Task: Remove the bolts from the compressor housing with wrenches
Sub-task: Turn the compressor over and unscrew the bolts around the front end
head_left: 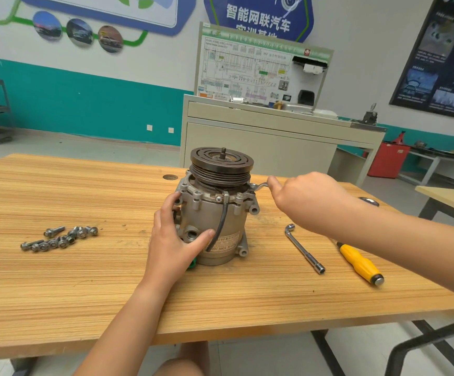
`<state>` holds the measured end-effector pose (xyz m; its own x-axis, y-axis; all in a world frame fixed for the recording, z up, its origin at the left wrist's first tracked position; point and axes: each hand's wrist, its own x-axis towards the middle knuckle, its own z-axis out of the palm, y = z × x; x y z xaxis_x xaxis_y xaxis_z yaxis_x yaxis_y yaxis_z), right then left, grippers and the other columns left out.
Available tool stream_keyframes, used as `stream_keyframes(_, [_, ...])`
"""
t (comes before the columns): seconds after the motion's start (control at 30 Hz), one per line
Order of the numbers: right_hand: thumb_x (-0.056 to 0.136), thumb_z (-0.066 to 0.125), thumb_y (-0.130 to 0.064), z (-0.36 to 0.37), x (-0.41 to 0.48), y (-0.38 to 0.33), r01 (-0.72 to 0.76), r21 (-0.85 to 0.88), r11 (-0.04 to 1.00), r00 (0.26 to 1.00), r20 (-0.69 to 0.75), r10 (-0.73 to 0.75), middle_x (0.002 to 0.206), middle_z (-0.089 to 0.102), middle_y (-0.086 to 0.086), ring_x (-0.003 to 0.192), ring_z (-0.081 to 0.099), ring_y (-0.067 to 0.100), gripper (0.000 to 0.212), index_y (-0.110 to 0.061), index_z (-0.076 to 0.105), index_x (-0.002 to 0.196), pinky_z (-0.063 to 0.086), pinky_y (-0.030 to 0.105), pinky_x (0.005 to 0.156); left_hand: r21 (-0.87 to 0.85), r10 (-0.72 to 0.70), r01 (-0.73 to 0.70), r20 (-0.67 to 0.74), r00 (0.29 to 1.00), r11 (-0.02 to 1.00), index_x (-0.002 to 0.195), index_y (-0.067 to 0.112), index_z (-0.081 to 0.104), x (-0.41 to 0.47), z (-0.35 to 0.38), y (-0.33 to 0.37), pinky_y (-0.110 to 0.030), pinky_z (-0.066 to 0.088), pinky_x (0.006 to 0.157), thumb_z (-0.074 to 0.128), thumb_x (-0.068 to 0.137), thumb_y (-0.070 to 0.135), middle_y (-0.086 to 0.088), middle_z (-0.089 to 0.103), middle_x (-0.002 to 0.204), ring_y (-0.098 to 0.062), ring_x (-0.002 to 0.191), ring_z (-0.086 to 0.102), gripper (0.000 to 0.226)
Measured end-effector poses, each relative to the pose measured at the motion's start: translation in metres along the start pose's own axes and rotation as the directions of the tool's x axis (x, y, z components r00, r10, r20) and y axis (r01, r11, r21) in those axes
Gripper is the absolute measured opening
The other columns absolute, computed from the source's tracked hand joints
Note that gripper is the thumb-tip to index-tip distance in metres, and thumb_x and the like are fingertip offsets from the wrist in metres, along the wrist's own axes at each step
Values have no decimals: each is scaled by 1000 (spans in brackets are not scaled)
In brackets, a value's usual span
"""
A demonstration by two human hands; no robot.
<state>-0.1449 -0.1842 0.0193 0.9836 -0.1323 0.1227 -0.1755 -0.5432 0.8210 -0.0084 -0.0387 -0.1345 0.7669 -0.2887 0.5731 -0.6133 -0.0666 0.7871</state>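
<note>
A grey metal compressor stands upright in the middle of the wooden table, its dark grooved pulley on top. My left hand wraps around the housing's left side, thumb across the front. My right hand grips a slim silver wrench whose head sits on a bolt at the housing's upper right flange. Most of the wrench is hidden in my fist. Several removed bolts lie in a loose pile on the left of the table.
An L-shaped socket wrench and a yellow-handled screwdriver lie on the table under my right forearm. A beige training bench with a wiring board stands behind the table. A second table edge is at the right.
</note>
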Motion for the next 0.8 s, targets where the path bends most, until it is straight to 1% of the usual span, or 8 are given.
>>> stream_keyframes(0.17, [94, 33, -14, 24, 9, 14, -17, 136, 991, 995, -99, 31, 59, 40, -3, 47, 38, 13, 46, -16, 23, 140, 26, 24, 38, -9, 1, -1, 5, 1000, 1000, 139, 44, 22, 0, 0, -1, -28, 37, 93, 80, 67, 36, 4, 37, 137, -10, 121, 40, 92])
stream_keyframes(0.3, [92, 39, -6, 41, 25, 32, 30, 169, 985, 983, -186, 2, 69, 50, -4, 46, 37, 10, 48, -20, 30, 138, 23, 24, 38, -11, 8, -8, 1, 1000, 1000, 136, 48, 21, 0, 0, -1, -26, 36, 92, 79, 67, 38, 4, 38, 137, -9, 120, 40, 91])
stream_keyframes(0.37, [92, 41, 0, 50, 40, 34, 37, 238, 971, 971, -240, 22, 87, 63, 1, 55, 51, 15, 43, -18, 41, 131, 36, 25, 42, -7, 14, -14, 3, 1000, 1000, 133, 52, 20, 0, -1, 0, -26, 35, 92, 79, 66, 38, 5, 38, 137, -8, 120, 39, 90])
stream_keyframes(0.43, [85, 47, 11, 57, 54, 24, 66, 374, 925, 940, -335, 68, 88, 68, 10, 66, 62, 27, 35, -6, 57, 114, 50, 34, 51, -4, 19, -19, 7, 1000, 1000, 130, 55, 18, 0, -1, 0, -25, 35, 92, 79, 66, 39, 6, 38, 136, -8, 120, 40, 90])
stream_keyframes(0.53, [68, 56, 22, 64, 71, -2, 126, 564, 816, 832, -508, 223, 68, 67, 18, 57, 63, 33, 24, 7, 66, 85, 56, 45, 59, 5, 22, -22, 4, 1000, 1000, 128, 59, 16, 0, -2, 0, -24, 34, 90, 77, 65, 43, 7, 39, 135, -8, 120, 40, 89])
stream_keyframes(0.63, [79, 51, 12, 69, 75, -16, 102, 665, 740, 818, -479, 318, 80, 69, 19, 72, 64, 35, 24, 5, 65, 98, 51, 45, 81, 3, 20, -20, 13, 1000, 1000, 127, 61, 15, -1, -3, 0, -26, 36, 91, 75, 65, 46, 6, 39, 135, -9, 122, 41, 87])
stream_keyframes(0.7, [95, 43, -6, 71, 68, -12, -21, 801, 599, 845, -306, 439, 90, 66, 17, 84, 61, 34, 23, -2, 57, 113, 49, 42, 75, 0, 21, -21, 16, 1000, 1000, 128, 60, 16, -1, -3, 1, -26, 36, 92, 75, 65, 45, 6, 40, 135, -9, 121, 41, 87])
stream_keyframes(0.8, [99, 36, -17, 64, 42, -3, -33, 947, 320, 771, -179, 611, 73, 58, 9, 63, 54, 27, 26, -2, 48, 116, 44, 40, 56, -2, 24, -24, 12, 1000, 1000, 129, 59, 16, 0, -2, 0, -27, 36, 93, 76, 66, 42, 6, 39, 135, -10, 122, 41, 88])
